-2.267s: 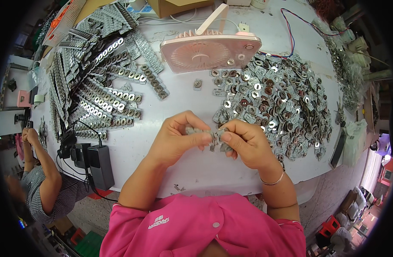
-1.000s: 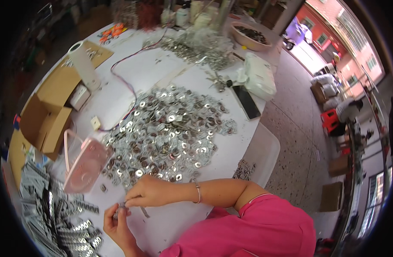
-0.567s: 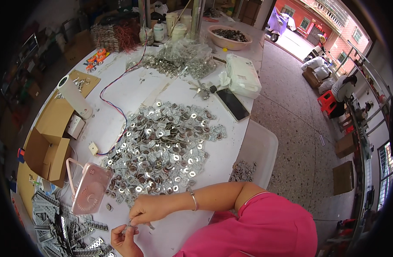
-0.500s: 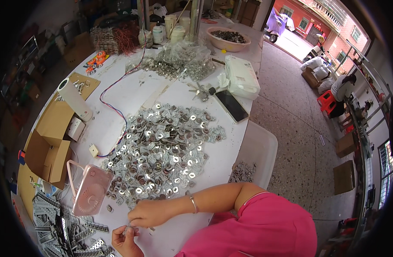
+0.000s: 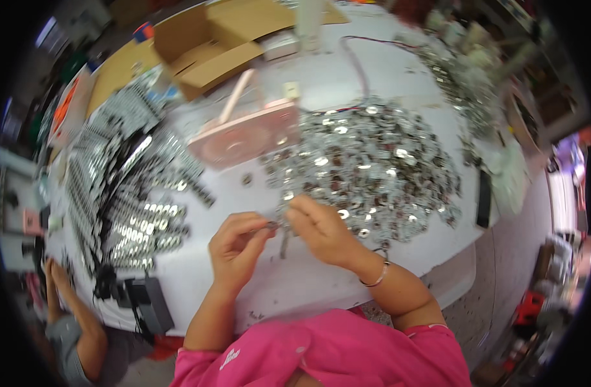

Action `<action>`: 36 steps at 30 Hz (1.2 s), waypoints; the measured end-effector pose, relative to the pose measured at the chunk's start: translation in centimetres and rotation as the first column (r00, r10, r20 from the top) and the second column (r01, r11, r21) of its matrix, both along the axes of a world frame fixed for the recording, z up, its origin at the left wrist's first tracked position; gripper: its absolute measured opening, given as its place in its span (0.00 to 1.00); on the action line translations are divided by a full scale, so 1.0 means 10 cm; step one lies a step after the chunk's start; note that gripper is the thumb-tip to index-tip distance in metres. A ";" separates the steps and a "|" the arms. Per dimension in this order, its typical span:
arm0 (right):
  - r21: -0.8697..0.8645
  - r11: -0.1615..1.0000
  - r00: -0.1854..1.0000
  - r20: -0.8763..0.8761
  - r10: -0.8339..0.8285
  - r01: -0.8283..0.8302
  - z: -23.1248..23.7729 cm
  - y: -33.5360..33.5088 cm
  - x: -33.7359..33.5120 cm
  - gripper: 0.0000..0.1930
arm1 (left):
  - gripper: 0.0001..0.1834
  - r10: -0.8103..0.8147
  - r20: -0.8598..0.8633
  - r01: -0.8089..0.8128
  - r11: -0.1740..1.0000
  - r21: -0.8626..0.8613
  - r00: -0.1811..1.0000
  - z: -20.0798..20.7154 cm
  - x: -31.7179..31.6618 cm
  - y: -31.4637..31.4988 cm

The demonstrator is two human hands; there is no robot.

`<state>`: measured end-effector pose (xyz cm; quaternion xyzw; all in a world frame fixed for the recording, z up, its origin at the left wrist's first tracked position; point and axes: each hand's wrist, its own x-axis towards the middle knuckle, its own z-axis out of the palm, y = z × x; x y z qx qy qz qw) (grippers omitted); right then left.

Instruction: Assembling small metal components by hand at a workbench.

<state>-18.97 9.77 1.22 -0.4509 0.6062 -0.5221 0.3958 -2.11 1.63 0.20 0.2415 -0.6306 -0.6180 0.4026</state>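
Two hands are held together over the table's (image 5: 321, 284) near edge: a small metal part (image 5: 275, 225) is pinched between left hand (image 5: 236, 248) and right hand (image 5: 321, 227), fingers closed, beside the heap of metal parts (image 5: 366, 168).

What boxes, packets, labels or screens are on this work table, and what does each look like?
Open cardboard box: far left of the table, brown, flaps spread open.
Flat cardboard sheet: left of the box, tan, lying flat.
Small white packet: right beside the box, rectangular, too blurred for detail.
Dark flat slab: right table edge, narrow and black, possibly a phone; its screen shows nothing.
Orange card: far left edge, blurred.
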 end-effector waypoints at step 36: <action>0.176 0.965 0.967 0.200 0.158 -0.194 0.01 0.04 -0.13 0.10 | 0.08 -0.258 0.027 0.193 0.785 0.589 0.966 0.00 0.12 -0.15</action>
